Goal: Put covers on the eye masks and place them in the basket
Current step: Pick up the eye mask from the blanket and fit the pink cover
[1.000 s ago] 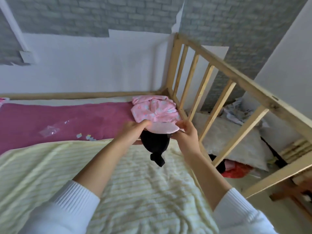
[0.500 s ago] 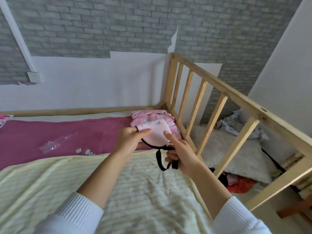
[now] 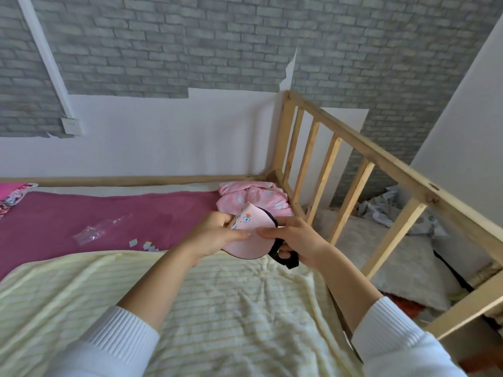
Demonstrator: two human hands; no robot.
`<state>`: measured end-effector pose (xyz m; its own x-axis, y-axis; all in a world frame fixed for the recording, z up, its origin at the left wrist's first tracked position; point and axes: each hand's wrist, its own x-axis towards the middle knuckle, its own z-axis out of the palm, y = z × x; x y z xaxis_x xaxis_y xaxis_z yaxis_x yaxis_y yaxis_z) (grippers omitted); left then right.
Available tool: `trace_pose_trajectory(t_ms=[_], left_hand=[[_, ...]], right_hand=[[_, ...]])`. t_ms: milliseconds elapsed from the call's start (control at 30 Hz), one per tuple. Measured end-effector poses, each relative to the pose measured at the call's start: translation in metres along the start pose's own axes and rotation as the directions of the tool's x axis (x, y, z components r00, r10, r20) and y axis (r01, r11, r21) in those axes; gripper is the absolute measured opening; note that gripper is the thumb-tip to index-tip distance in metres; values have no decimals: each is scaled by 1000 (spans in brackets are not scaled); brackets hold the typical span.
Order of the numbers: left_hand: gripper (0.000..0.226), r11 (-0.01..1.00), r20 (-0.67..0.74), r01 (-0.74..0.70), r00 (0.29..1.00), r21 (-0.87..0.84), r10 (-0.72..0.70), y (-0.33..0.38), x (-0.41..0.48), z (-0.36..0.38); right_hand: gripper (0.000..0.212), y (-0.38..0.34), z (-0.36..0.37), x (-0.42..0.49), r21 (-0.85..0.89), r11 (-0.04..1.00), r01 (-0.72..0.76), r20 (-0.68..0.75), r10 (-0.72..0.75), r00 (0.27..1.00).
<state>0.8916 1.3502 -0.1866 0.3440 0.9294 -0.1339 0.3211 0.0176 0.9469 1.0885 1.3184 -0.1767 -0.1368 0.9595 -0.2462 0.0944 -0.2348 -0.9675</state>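
Note:
A pink eye mask (image 3: 251,227) with a printed cartoon face and dark edging is held up above the bed between both hands. My left hand (image 3: 215,235) pinches its left side. My right hand (image 3: 295,239) pinches its right side and also has the black strap (image 3: 288,261) bunched under its fingers. A clear plastic cover (image 3: 100,231) lies flat on the magenta sheet to the left. No basket is in view.
A pale yellow striped blanket (image 3: 217,308) covers the near bed; a magenta sheet (image 3: 81,213) lies beyond it with small paper scraps (image 3: 144,244). Pink patterned fabric (image 3: 255,195) is bundled in the far corner by the wooden slatted rail (image 3: 353,170). Pillows and clutter lie beyond the rail.
The mask has been turned from its black underside to show the pink printed face. The dangling strap has been gathered into my right hand. The view has tilted upward.

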Motion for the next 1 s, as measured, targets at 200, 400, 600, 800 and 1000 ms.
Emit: trace_pose_trajectory(t_ms=[200, 400, 600, 800, 1000], left_hand=[[26, 994, -213, 44, 975, -103, -65, -15, 3, -8], [31, 995, -195, 81, 977, -55, -91, -23, 2, 1], [35, 994, -132, -6, 991, -107, -8, -20, 1, 24], [41, 989, -227, -113, 970, -91, 90, -18, 1, 16], [10, 987, -328, -149, 937, -62, 121, -18, 0, 11]], right_hand=[[31, 2, -37, -7, -12, 999, 43, -56, -44, 997], [25, 8, -58, -12, 807, 551, 211, -118, -201, 973], [28, 14, -44, 4, 46, 923, 381, -694, -245, 677], [16, 26, -54, 3, -968, 191, -162, -239, -514, 824], [43, 9, -39, -15, -758, 652, 15, 30, 12, 999]])
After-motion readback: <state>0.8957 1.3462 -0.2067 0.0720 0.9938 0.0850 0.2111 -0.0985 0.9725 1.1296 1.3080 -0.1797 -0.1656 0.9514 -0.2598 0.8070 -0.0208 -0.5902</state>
